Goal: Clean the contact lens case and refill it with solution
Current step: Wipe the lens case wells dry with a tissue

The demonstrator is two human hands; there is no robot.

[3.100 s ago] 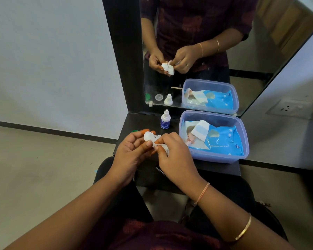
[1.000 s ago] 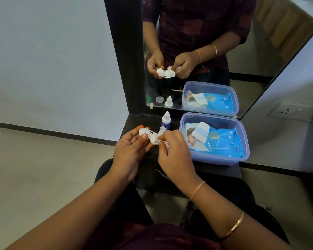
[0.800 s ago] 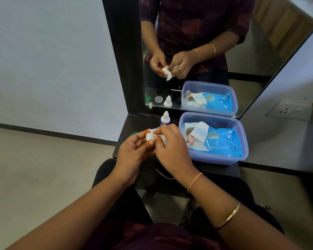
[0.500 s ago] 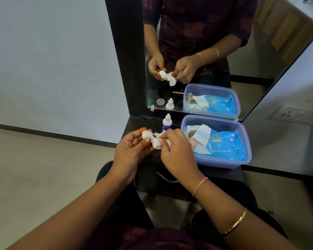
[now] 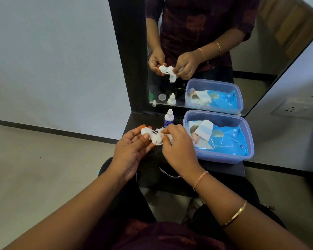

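The white contact lens case [image 5: 152, 137] is held over the black shelf [image 5: 134, 121], its left well pinched in my left hand [image 5: 132, 150]. My right hand [image 5: 177, 143] grips a white tissue [image 5: 160, 130] pressed against the case's right side. One round part of the case hangs down between my thumbs. A small solution bottle [image 5: 168, 120] with a white cap and blue label stands upright on the shelf just behind my hands.
A blue plastic tub [image 5: 242, 159] holding a blue pack of wet wipes [image 5: 228, 141] sits to the right on the shelf. A mirror [image 5: 197, 51] with a black frame stands behind. A wall socket [image 5: 294, 110] is at far right.
The case has been turned in my hands, its lower round part now hanging down. My right hand keeps rubbing the tissue on it. The view shifted slightly.
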